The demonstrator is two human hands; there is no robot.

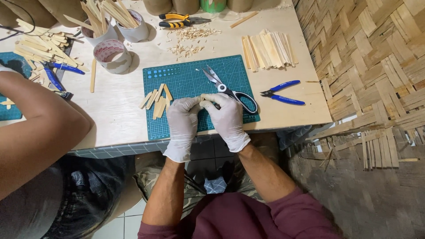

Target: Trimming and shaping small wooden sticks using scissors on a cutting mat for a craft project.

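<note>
1. Co-worker's bare forearm (40, 119), far left, resting on the pale wooden table (119, 110); beyond it a loose heap of flat wooden sticks (40, 46) and blue-handled pliers (55, 73).
2. Three white cylindrical cups (113, 55) at the upper left, two stuffed with upright sticks, one empty.
3. Green gridded cutting mat (186, 79), matte, lying at the table's front edge. On its left part, a small cluster of short cut stick pieces (157, 99).
4. Left hand (182, 121), in a thin white glove, fingers curled and pinching at the fingertips.
5. Small stick piece (202, 98), pale wood, mostly hidden, pinched between the fingertips of both hands over the mat's front half.
6. Right hand (228, 117), gloved likewise, clenched on the same piece, touching the left hand.
7. Black-handled scissors (230, 90), blades open, lying on the mat just behind the right hand.
8. Yellow-and-black pliers (179, 21) and wood shavings (190, 40) at the table's back.
9. Neat stack of long sticks (269, 49), right of the mat.
10. Second blue-handled pliers (283, 93), near the right edge.
11. Woven bamboo wall (376, 66), coarse flat strips, far right.
</note>
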